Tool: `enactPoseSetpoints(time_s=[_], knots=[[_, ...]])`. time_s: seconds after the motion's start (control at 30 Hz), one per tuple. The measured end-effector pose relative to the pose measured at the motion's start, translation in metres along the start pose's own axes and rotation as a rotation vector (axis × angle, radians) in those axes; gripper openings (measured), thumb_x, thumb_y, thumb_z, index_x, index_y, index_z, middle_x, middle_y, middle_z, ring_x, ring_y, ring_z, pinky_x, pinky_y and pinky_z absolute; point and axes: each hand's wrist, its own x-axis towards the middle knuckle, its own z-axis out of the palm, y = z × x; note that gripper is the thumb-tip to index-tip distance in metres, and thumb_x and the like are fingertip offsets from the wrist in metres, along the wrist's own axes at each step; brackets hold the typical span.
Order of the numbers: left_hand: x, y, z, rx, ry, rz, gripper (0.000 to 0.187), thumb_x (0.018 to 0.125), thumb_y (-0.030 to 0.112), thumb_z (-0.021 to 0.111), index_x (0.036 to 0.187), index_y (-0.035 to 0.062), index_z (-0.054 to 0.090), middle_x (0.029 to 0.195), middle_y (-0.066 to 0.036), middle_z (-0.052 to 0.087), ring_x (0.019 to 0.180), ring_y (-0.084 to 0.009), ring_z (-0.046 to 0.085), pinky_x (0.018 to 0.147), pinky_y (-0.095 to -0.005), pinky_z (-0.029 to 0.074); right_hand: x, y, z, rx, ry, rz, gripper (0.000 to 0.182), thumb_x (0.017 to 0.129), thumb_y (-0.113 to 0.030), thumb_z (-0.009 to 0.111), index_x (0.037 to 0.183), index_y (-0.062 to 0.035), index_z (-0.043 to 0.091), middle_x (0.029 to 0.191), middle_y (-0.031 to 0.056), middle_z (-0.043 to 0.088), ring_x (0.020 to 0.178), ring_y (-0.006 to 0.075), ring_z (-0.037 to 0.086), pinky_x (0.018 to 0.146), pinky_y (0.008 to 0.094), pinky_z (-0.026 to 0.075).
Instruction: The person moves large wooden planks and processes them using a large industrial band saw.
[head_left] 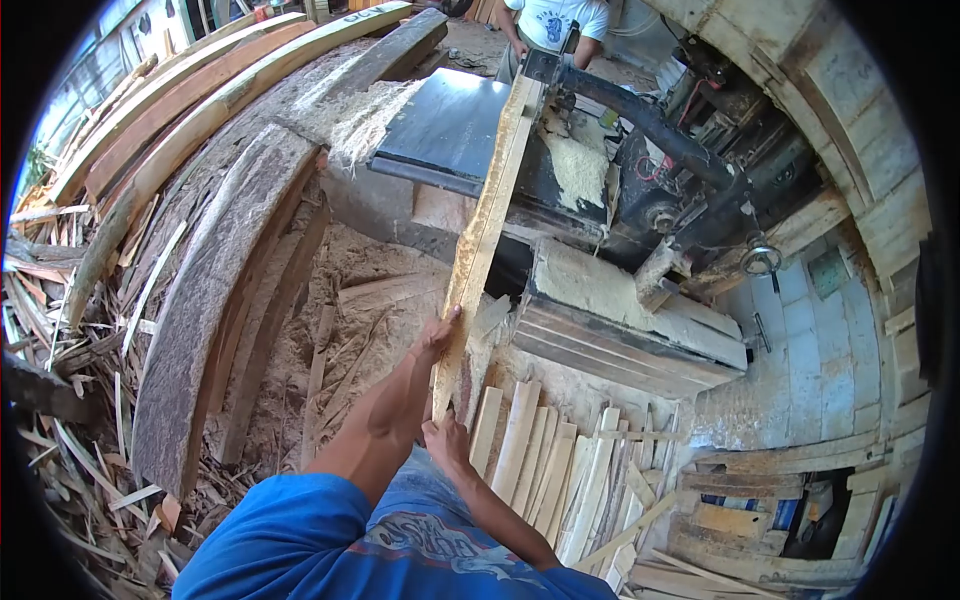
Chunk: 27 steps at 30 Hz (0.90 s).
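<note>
Long, pale, rough-edged wooden board [484, 225]: far end at 12 o'clock, beside flat black metal table [445, 125]. Left hand [437, 335] curled on left edge; right hand [447, 440] pinching near end, 6 o'clock.

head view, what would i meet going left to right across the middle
scrap wood → thick curved bark slab → long upright-running board → sawdust-topped timber stack → pale panels
</note>
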Motion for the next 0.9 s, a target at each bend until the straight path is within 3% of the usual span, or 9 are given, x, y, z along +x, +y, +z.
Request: enactPoseSetpoints(time_s=[0.2, 0.27, 0.4, 0.47, 0.6, 0.7, 0.77, 0.87, 0.9], knots=[[-0.069, -0.065, -0.012, 0.025, 0.040, 0.223, 0.064, 0.080, 0.057, 0.055, 0.094, -0.0051, 0.058, 0.076, -0.008, 0.056, 0.063, -0.0173, 0.051, 0.056, -0.0338, 0.045, -0.089, -0.006, 0.022, 0.085, -0.027, 0.111, 0.048, 0.078, -0.033, 0.054, 0.098, 0.0098, 0.047, 0.081, 0.0343, 0.058, 0.078, 0.0466, 0.059, 0.068, 0.0497, 0.049], [-0.105, -0.060, -0.014, 0.047, 0.087, 0.059, 0.067, 0.080, 0.059, 0.054, 0.094, -0.0063, 0.058, 0.079, -0.009, 0.056, 0.066, -0.0178, 0.052, 0.059, -0.0334, 0.045, -0.117, -0.007, 0.032, 0.067, 0.022, 0.079, 0.045, 0.078, -0.029, 0.055, 0.100, 0.0094, 0.046, 0.072, 0.0295, 0.059, 0.073, 0.0425, 0.061, 0.064, 0.0479, 0.050], [-0.125, -0.121, -0.025, 0.058, 0.003, 0.224, 0.070, 0.080, 0.061, 0.052, 0.097, -0.0073, 0.057, 0.083, -0.011, 0.057, 0.071, -0.0177, 0.052, 0.062, -0.0322, 0.045, -0.157, 0.031, 0.089, -0.099, -0.015, -0.022, 0.037, 0.078, -0.023, 0.055, 0.103, 0.0052, 0.050, 0.070, 0.0239, 0.058, 0.067, 0.0379, 0.062, 0.058, 0.0440, 0.051], [-0.173, -0.109, -0.031, 0.116, -0.002, 0.109, 0.072, 0.080, 0.062, 0.052, 0.101, -0.0072, 0.057, 0.087, -0.012, 0.057, 0.074, -0.0184, 0.053, 0.064, -0.0323, 0.045, -0.179, 0.037, 0.101, -0.089, -0.053, -0.062, 0.046, 0.077, -0.029, 0.059, 0.101, 0.0081, 0.046, 0.103, 0.0325, 0.054, 0.096, 0.0429, 0.056, 0.080, 0.0453, 0.048], [-0.257, -0.105, -0.040, 0.097, 0.104, -0.074, 0.077, 0.079, 0.063, 0.050, 0.102, -0.0094, 0.057, 0.087, -0.014, 0.059, 0.075, -0.0211, 0.054, 0.066, -0.0344, 0.045, -0.227, 0.062, 0.153, -0.261, 0.071, -0.111, 0.046, 0.075, -0.026, 0.061, 0.102, 0.0091, 0.048, 0.111, 0.0327, 0.049, 0.104, 0.0403, 0.053, 0.082, 0.0437, 0.047], [-0.291, -0.124, -0.047, 0.316, 0.031, 0.084, 0.079, 0.078, 0.064, 0.050, 0.104, -0.0107, 0.056, 0.089, -0.016, 0.059, 0.076, -0.0237, 0.055, 0.068, -0.0370, 0.045, -0.268, 0.064, 0.161, -0.397, 0.161, -0.218, 0.047, 0.076, -0.026, 0.060, 0.104, 0.0088, 0.048, 0.107, 0.0299, 0.054, 0.097, 0.0391, 0.057, 0.078, 0.0419, 0.049], [-0.305, -0.145, -0.046, 0.155, 0.097, -0.079, 0.079, 0.078, 0.064, 0.050, 0.103, -0.0109, 0.057, 0.091, -0.018, 0.060, 0.079, -0.0252, 0.056, 0.069, -0.0370, 0.045, -0.298, 0.049, 0.153, 0.051, 0.056, -0.021, 0.045, 0.081, -0.022, 0.055, 0.122, -0.0037, 0.045, 0.089, 0.0243, 0.059, 0.070, 0.0346, 0.062, 0.061, 0.0384, 0.052], [-0.330, -0.172, -0.052, 0.045, 0.076, -0.096, 0.078, 0.078, 0.064, 0.051, 0.102, -0.0102, 0.058, 0.092, -0.019, 0.060, 0.081, -0.0257, 0.057, 0.070, -0.0368, 0.045, -0.342, 0.021, 0.138, 0.039, -0.030, 0.075, 0.067, 0.080, -0.023, 0.059, 0.134, -0.0024, 0.026, 0.094, 0.0243, 0.059, 0.072, 0.0331, 0.063, 0.060, 0.0370, 0.052], [-0.343, -0.176, -0.053, 0.043, 0.079, -0.093, 0.078, 0.078, 0.064, 0.051, 0.102, -0.0102, 0.058, 0.092, -0.019, 0.060, 0.081, -0.0257, 0.057, 0.070, -0.0368, 0.045, -0.346, 0.033, 0.157, 0.039, -0.029, 0.070, 0.067, 0.080, -0.023, 0.059, 0.134, -0.0024, 0.026, 0.094, 0.0243, 0.059, 0.072, 0.0331, 0.063, 0.060, 0.0370, 0.052]])
